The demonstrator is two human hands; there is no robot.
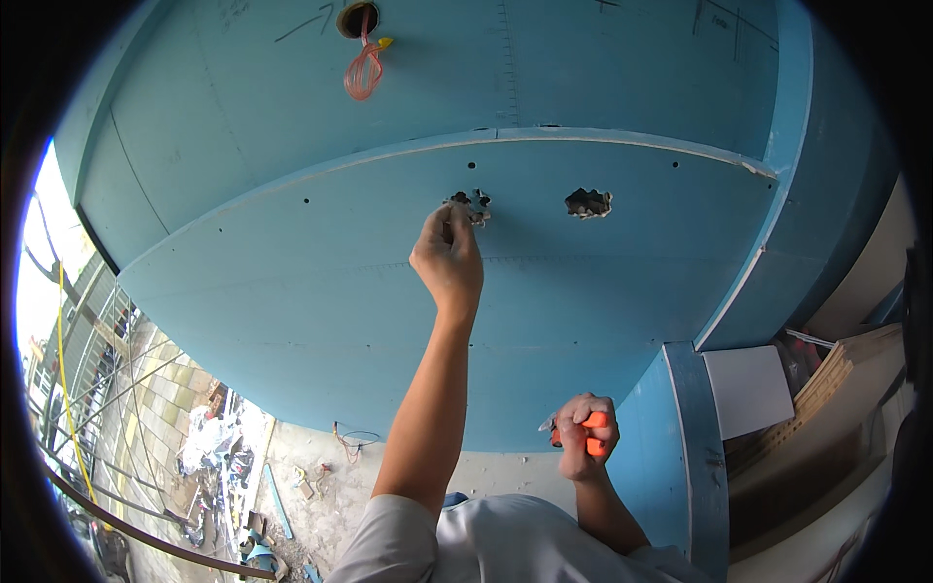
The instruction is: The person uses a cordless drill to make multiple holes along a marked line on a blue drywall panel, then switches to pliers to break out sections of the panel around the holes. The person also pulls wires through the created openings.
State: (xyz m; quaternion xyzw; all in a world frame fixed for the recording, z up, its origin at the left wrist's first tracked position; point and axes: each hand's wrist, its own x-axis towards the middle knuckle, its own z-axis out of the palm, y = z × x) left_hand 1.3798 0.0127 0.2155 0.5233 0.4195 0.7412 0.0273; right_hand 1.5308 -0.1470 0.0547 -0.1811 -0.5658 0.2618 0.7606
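Blue plasterboard covers the wall before me. My left hand is raised to a ragged hole in it, fingertips pinched together at the hole's lower left edge; whether they hold a scrap cannot be told. Lower down at the right, my right hand is closed round the orange handles of a hand tool, probably pliers, its head mostly hidden and pointing left. Another ragged hole is in the board to the right of my left hand. Small round holes dot the same board.
A coil of reddish cable hangs from a round hole above the plasterboard ledge. Thin wires stick out low at the wall. Debris and plastic sheeting lie at lower left beside metal scaffolding. Stacked boards stand at right.
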